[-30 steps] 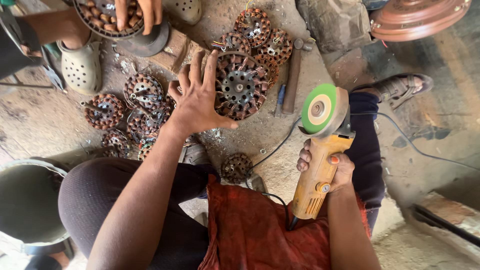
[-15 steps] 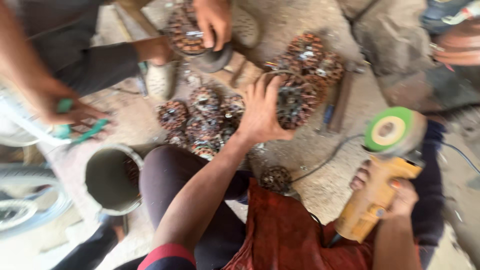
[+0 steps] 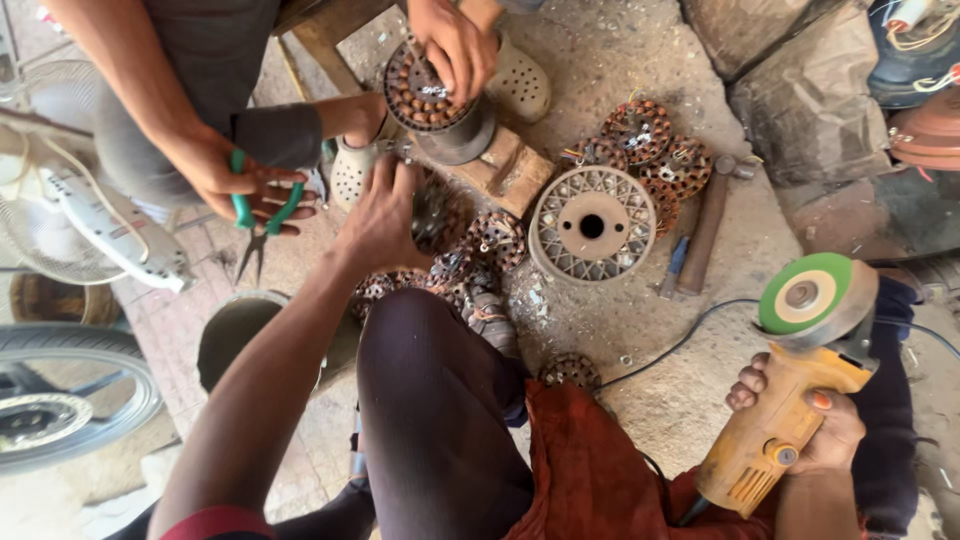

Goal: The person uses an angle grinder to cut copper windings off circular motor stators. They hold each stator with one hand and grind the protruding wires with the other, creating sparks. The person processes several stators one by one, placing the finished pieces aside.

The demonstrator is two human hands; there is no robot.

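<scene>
My left hand [image 3: 383, 218] reaches forward and closes over a dark round motor stator [image 3: 438, 215] lying among several copper-wound stators [image 3: 480, 250] on the ground. To the right, my right hand [image 3: 812, 430] grips the body of a yellow angle grinder [image 3: 775, 440], held off the floor, its green disc [image 3: 805, 296] facing up. Between my hands lies a round metal casing [image 3: 592, 226] with a mesh-like rim and a centre hole. My knee [image 3: 430, 400] is bent below it.
Another person sits opposite, one hand holding green-handled pliers [image 3: 255, 195], the other on a stator [image 3: 432, 100] set on a wooden block [image 3: 515, 170]. More stators [image 3: 655, 145], a hammer [image 3: 705, 232], the grinder's cable [image 3: 690, 335], a bucket [image 3: 235, 335], a white fan blade [image 3: 110, 235] and a tyre [image 3: 70, 400] lie around.
My left hand moved left off the central part, and the mesh-rimmed casing now lies uncovered. The view swung left. My right hand still holds the grinder.
</scene>
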